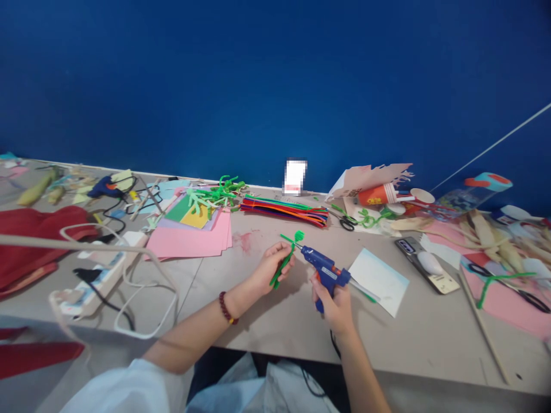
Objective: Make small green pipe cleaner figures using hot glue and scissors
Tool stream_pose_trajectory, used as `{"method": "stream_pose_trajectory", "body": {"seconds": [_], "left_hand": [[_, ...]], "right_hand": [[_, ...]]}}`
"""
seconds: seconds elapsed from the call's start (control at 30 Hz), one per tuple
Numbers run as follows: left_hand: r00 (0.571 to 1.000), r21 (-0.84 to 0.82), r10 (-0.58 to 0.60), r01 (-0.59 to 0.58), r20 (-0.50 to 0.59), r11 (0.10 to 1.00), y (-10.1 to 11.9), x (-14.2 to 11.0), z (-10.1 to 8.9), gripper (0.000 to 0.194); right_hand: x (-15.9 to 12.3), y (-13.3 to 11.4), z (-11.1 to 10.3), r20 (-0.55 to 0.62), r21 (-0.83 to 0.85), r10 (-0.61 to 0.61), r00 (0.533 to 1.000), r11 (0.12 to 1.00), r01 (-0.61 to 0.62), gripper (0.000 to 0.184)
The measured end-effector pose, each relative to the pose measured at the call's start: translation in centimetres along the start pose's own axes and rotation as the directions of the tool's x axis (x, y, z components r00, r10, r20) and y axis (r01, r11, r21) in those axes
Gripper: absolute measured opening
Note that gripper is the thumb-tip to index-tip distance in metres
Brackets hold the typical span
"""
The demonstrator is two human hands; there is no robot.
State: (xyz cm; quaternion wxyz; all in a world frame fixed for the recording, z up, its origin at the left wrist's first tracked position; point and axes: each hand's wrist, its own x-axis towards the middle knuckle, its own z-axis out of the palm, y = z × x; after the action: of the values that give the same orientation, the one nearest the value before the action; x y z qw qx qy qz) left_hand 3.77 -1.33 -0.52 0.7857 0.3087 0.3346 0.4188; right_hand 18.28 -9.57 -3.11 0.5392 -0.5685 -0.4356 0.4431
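Between the fingers of my left hand (275,265) is a bent green pipe cleaner (282,271), with a small curled green tuft at its upper end. My right hand (333,299) is wrapped round the handle of a blue glue gun (323,267). The gun's metal nozzle points left, at or very close to the pipe cleaner just under the tuft; whether they touch I cannot tell. A white glue stick sticks out of the gun's back, above a pale sheet of paper (381,281).
Behind my hands lies a bundle of coloured pipe cleaners (284,211). Pink paper (185,240) and a white power strip (103,275) with loose cables are at left. To the right are a phone (426,267), a wooden stick (484,327), scissors (345,222) and paper cups (379,195).
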Motion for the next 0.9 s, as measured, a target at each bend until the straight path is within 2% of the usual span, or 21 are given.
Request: {"method": "stream_pose_trajectory", "body": {"seconds": [0.17,0.33,0.57,0.77,0.9], "left_hand": [[1.0,-0.007,-0.013,0.013,-0.001,1.0,0.0,-0.1,0.0,0.029],[0.999,-0.012,0.038,-0.038,0.0,0.999,-0.1,0.0,0.0,0.027],[0.999,0.001,0.042,-0.042,-0.034,0.999,0.0,0.1,0.0,0.028],[0.993,0.055,0.053,-0.047,-0.106,0.997,0.1,0.0,0.2,0.029],[0.993,0.069,0.061,-0.054,-0.101,0.996,0.0,0.0,0.3,0.029]], "right_hand": [[0.0,0.3,0.0,-0.01,-0.034,-0.026,1.0,0.999,0.026,0.025],[0.2,0.4,-0.1,-0.058,-0.065,-0.032,0.998,0.997,0.028,0.026],[0.1,-0.7,-0.1,-0.058,0.024,0.004,0.998,1.0,-0.003,0.03],[0.0,-1.0,-0.2,0.052,0.115,0.062,0.997,0.991,-0.067,0.03],[0.0,-1.1,-0.3,0.082,0.145,0.078,0.994,0.985,-0.089,0.032]]}}
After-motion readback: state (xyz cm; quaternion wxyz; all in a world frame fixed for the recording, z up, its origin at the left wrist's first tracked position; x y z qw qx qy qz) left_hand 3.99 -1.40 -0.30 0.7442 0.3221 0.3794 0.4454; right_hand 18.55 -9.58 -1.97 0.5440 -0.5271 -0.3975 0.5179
